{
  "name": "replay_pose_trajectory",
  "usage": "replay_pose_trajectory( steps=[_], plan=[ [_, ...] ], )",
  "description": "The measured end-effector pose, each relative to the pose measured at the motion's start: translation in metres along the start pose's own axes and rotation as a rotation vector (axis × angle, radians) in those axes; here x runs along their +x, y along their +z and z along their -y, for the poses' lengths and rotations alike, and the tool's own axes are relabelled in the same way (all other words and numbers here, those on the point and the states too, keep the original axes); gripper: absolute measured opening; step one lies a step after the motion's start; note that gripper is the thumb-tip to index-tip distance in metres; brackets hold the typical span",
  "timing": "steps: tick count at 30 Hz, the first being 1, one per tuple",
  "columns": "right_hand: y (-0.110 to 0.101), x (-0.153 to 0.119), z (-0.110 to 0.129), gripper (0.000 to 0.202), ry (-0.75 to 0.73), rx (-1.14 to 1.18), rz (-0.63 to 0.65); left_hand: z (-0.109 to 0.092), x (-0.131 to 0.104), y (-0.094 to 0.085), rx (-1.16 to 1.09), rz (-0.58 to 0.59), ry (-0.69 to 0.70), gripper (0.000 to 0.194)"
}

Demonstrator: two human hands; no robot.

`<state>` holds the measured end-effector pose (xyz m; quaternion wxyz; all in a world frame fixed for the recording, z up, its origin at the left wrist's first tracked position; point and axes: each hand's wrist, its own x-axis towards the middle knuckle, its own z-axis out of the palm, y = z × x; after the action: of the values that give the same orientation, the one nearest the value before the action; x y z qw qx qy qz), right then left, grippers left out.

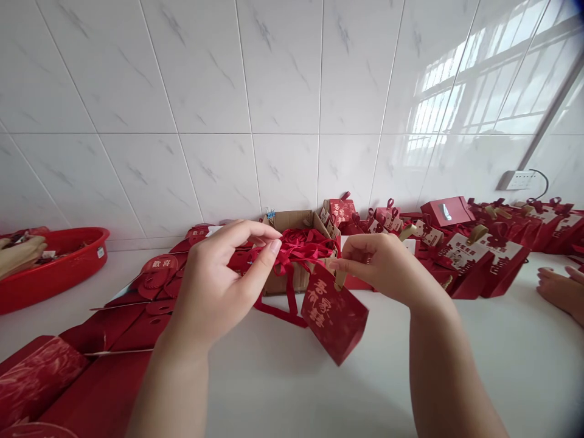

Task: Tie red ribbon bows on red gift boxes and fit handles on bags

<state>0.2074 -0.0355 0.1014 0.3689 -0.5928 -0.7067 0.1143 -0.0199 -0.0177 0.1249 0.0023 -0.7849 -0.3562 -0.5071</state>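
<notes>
My left hand (pixel 232 267) is closed in a pinch, thumb and forefinger on a red ribbon (pixel 292 286) that hangs in a loop to the white table. To its right, my right hand (pixel 376 264) pinches the top of a small red gift box (pixel 335 316) with gold lettering. The box hangs tilted above the table, and a bit of gold ribbon shows at its top. Just behind both hands stands an open cardboard box (pixel 292 218) heaped with red ribbons (pixel 305 238). My fingers partly hide where the ribbon meets the gift box.
Flat red box blanks (pixel 123 377) lie stacked along the left. Red gift boxes with ribbon loops (pixel 465 261) crowd the right and back. A red plastic basin (pixel 68 274) stands far left, beside another person's hand (pixel 22 255). Another hand (pixel 563 292) rests at the right edge.
</notes>
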Motion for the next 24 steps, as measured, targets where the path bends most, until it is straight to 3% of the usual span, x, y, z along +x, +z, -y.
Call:
replay_pose_trajectory(
  steps=[7,11,16,24],
  plan=[
    [0.0018,0.0016,0.0011,0.009,-0.103,-0.117,-0.023,0.0009,-0.0006,0.0011,-0.007,0.013,0.000,0.006],
    [0.0022,0.0009,0.0021,0.022,-0.188,-0.118,0.042,0.0013,-0.0001,0.0016,0.001,0.009,0.007,0.006],
    [0.0005,-0.0001,0.0023,0.032,-0.246,-0.103,0.004,-0.0008,-0.0005,0.0005,0.008,0.013,0.008,0.008],
    [0.0010,0.0007,0.0025,0.022,-0.231,-0.065,0.019,-0.0028,-0.0004,0.0020,-0.011,0.038,0.007,0.007]
  ],
)
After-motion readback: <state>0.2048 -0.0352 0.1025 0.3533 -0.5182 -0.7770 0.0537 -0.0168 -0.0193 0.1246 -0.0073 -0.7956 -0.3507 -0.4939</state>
